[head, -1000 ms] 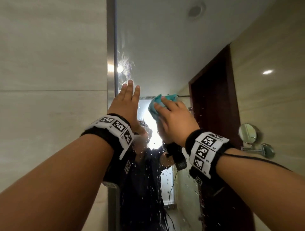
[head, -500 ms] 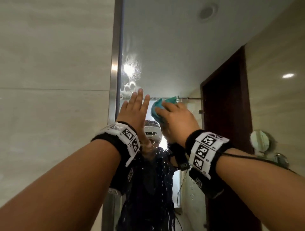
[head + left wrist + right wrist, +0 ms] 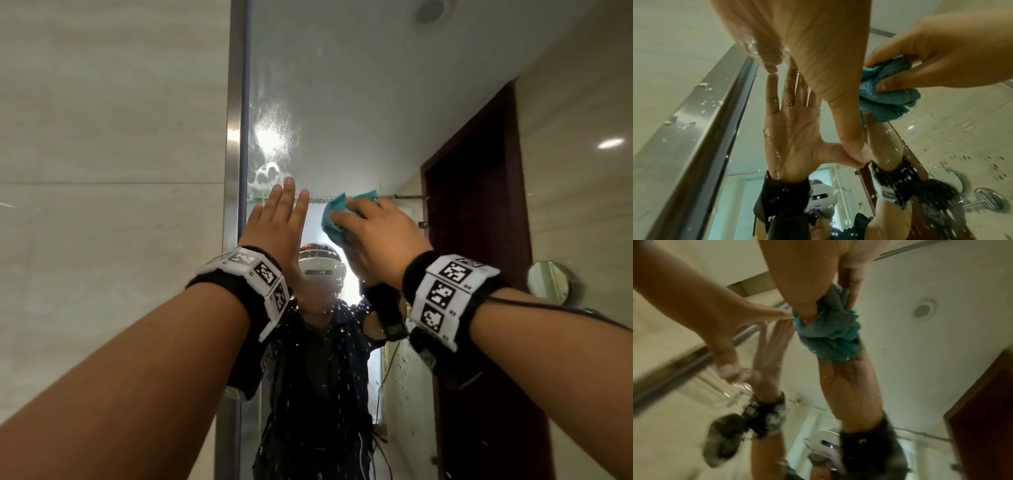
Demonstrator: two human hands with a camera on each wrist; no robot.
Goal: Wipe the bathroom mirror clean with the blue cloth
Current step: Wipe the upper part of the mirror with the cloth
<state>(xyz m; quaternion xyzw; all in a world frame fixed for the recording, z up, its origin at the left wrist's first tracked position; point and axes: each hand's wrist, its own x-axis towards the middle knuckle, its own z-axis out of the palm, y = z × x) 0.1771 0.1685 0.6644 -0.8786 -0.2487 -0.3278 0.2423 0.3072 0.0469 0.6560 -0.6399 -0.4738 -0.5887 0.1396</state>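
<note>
Both hands had drifted right of the mirror frame; left hand lay flat on the mirror, right hand gripped the blue cloth against it — foam just above might get missed, or that bare palm might smear wet glass.

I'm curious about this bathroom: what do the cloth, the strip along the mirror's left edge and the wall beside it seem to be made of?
The blue cloth looks like soft, fuzzy microfibre or terry. The edge strip looks like brushed metal, perhaps steel: dull grey sheen, beaded droplets. The wall looks like polished stone or ceramic tile: faint veining, one straight joint.
</note>
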